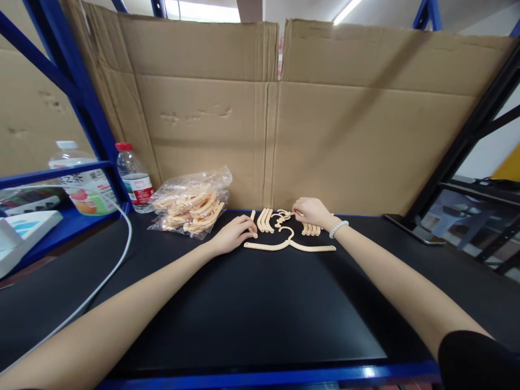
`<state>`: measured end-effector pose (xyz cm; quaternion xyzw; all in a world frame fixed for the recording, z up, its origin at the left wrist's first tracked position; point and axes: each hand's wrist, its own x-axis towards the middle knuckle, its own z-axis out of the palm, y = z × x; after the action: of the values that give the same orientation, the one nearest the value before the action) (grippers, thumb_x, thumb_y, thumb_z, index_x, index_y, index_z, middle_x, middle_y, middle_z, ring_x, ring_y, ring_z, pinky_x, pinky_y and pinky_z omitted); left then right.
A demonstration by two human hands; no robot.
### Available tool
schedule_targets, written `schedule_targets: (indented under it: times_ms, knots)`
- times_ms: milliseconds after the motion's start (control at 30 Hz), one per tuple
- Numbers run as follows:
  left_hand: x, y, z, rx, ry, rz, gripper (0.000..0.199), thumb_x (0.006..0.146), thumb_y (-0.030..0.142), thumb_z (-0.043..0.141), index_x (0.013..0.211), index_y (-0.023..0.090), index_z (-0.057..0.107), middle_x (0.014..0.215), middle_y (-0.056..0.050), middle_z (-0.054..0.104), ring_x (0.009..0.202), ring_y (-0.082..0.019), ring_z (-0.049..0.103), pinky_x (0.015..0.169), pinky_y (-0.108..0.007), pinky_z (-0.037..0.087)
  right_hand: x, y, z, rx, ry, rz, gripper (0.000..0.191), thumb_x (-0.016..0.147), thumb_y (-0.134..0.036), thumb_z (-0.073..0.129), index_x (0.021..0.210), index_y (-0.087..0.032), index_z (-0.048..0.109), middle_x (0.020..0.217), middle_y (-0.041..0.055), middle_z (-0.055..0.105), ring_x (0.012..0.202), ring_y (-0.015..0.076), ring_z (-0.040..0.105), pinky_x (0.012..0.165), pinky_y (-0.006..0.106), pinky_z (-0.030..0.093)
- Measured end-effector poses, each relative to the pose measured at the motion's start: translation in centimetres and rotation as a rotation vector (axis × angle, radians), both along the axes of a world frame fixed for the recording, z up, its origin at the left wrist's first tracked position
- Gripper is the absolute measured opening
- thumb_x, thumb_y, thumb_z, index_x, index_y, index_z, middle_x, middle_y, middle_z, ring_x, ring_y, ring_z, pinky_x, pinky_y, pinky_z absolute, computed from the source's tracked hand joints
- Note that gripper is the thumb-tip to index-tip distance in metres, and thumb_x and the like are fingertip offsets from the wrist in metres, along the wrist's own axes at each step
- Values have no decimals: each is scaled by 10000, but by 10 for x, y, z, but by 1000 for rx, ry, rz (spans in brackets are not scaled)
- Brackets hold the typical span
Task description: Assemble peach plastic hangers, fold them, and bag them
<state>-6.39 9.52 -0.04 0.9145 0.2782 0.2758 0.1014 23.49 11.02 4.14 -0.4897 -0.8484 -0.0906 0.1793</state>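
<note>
My left hand (234, 235) rests on the black table with its fingers curled over a cream hanger arm (252, 215), whose ends show past the fingertips. Beside it lies a row of several loose hanger arms (265, 221). My right hand (312, 210), a beaded bracelet at its wrist, is closed at the edge of a small pile of hanger hooks (281, 216); what its fingers pinch is hidden. Below that hand is a second group of hanger arms (311, 230). Between my hands and nearer to me, a hanger (289, 242) with hook and two arms lies flat.
A clear plastic bag (190, 203) full of cream hanger parts stands at left, near a red-capped bottle (136, 181). A white cable (122, 254) crosses the table's left side. Cardboard (345, 135) walls the back. A flat dark device (414, 230) lies at right.
</note>
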Motion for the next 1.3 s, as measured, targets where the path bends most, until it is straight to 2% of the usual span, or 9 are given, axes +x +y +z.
schedule_targets:
  times_ms: [167,300,567,700,900,1000,1067,1200,1300]
  knots:
    - [1,-2,1,-36,-21,13,135,886,212,482,800,216,586,887,-28,652,881,-214,573,871,-380,424,8,-7,3,95,344,-110,160,790,-202,517,874,-179,651,675,23,637,670,172,588,681,278,404]
    - [2,-9,5,-65,-110,58,118,867,200,465,801,214,562,854,-27,615,873,-219,548,845,-371,423,6,-26,5,65,630,-93,175,818,-273,488,887,-173,614,595,5,631,598,157,614,675,285,470]
    - [18,-35,26,-232,-432,148,48,830,221,436,790,210,460,751,25,495,734,-169,516,744,-319,436,-13,-86,2,-273,1123,106,215,753,-375,608,833,-175,594,767,80,732,579,158,657,567,296,542]
    - [36,-56,31,-375,-548,93,55,773,188,383,727,211,402,736,34,431,677,-141,505,668,-285,448,-27,-106,-3,-513,1373,159,173,728,-334,638,799,-177,628,774,66,730,629,164,684,594,282,556]
    - [54,-70,22,-582,-649,-38,78,734,176,418,773,220,366,724,43,422,540,-90,398,526,-229,411,-39,-120,-12,-690,1432,145,266,718,-391,722,856,-189,619,890,68,727,664,160,696,564,253,554]
    - [57,-70,17,-672,-689,-91,116,770,180,455,808,221,354,890,3,547,524,-62,430,544,-243,449,-39,-122,-17,-698,1424,142,281,702,-358,744,891,-194,614,944,70,723,683,158,695,545,244,552]
    - [58,-71,15,-773,-744,-140,116,823,208,505,860,220,395,1099,-40,579,611,-68,545,673,-310,520,-39,-124,-20,-703,1420,135,270,710,-353,738,889,-196,611,942,68,722,694,160,697,542,244,554]
    - [60,-77,17,-948,-863,-226,298,861,280,602,1129,276,472,1464,-71,391,965,-193,674,931,-447,506,-40,-127,-25,-715,1405,134,268,724,-370,736,885,-196,609,838,45,714,709,172,703,543,247,558]
    - [62,-80,19,-1016,-932,-210,503,848,232,624,1295,329,415,1512,-80,352,1056,-252,668,981,-459,489,-41,-129,-26,-692,1407,141,291,716,-386,748,888,-199,606,766,23,695,693,175,700,531,249,560]
